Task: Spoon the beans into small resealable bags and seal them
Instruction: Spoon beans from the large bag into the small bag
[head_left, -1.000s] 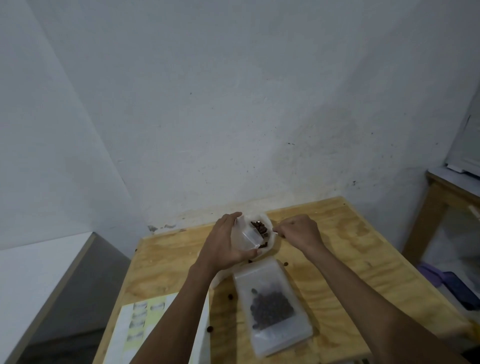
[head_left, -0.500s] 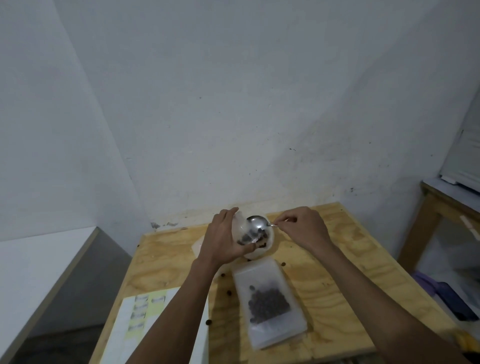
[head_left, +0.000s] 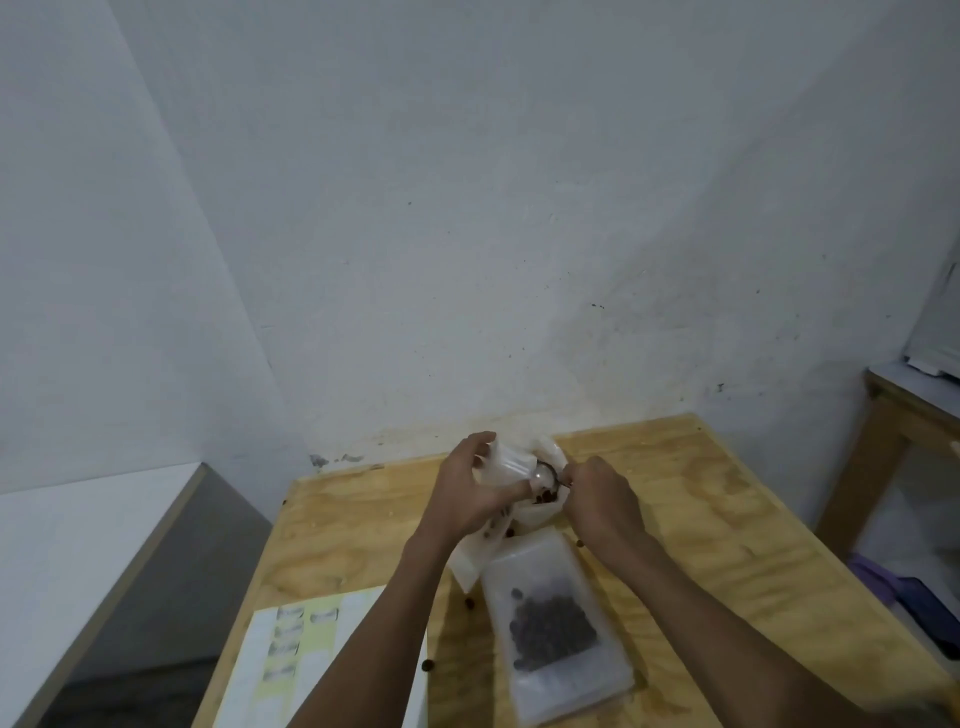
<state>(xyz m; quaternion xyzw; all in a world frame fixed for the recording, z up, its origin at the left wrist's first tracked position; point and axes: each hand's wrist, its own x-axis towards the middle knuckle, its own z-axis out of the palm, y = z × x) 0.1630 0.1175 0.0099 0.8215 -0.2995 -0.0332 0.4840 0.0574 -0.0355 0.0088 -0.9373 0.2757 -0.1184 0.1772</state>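
My left hand (head_left: 470, 491) grips a small clear resealable bag (head_left: 506, 464), held open above the wooden table (head_left: 727, 519). My right hand (head_left: 602, 499) pinches the handle of a metal spoon (head_left: 545, 475) whose bowl sits at the bag's mouth. Dark beans (head_left: 545, 498) show in a white bag or container (head_left: 540, 512) just behind and below the spoon. A filled bag of beans (head_left: 556, 629) lies flat on the table in front of my hands.
Loose beans (head_left: 470, 603) lie scattered on the table. A sheet of labels (head_left: 296, 654) rests at the front left. A white counter (head_left: 78, 545) stands to the left, a second wooden table (head_left: 893, 415) to the right, with purple items (head_left: 914, 597) below.
The spoon has come up out of the beans to the mouth of the small bag. My right hand moved closer to my left. The camera tilted slightly.
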